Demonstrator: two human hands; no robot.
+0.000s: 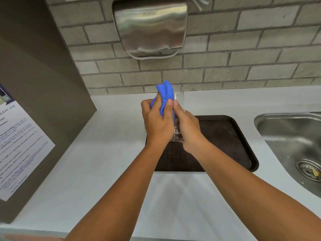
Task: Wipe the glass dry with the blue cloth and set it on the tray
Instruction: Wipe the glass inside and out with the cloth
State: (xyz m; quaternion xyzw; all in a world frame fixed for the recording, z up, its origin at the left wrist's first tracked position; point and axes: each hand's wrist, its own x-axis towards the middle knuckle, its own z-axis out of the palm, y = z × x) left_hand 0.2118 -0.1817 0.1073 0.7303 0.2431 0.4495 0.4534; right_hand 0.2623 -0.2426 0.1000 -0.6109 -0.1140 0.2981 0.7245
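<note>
- Head view: the fingers point(171, 103) of the left hand point(157, 122) are curled tight around the blue cloth point(165, 94), pressing it against the side of the glass point(178, 96)
- The right hand point(188, 129) wraps the glass from the 3 o'clock side, its fingers closed on the lower wall and base, thumb tip touching the left thumb near the rim
- The glass is held roughly upright in the air, over the far-left part of the dark tray point(231, 146), not resting on it
- The cloth bunches up past the rim at the glass's 10 o'clock and trails down between the two hands
- The tray lies flat on the pale counter point(107, 171), at 6 o'clock from the hands
- A steel sink point(286, 136) sits at 3 o'clock from the tray, just beside it
- At 12 o'clock a metal hand dryer point(150, 26) hangs on the brick wall
- At 9 o'clock a printed notice point(20, 146) is stuck on a brown panel
</note>
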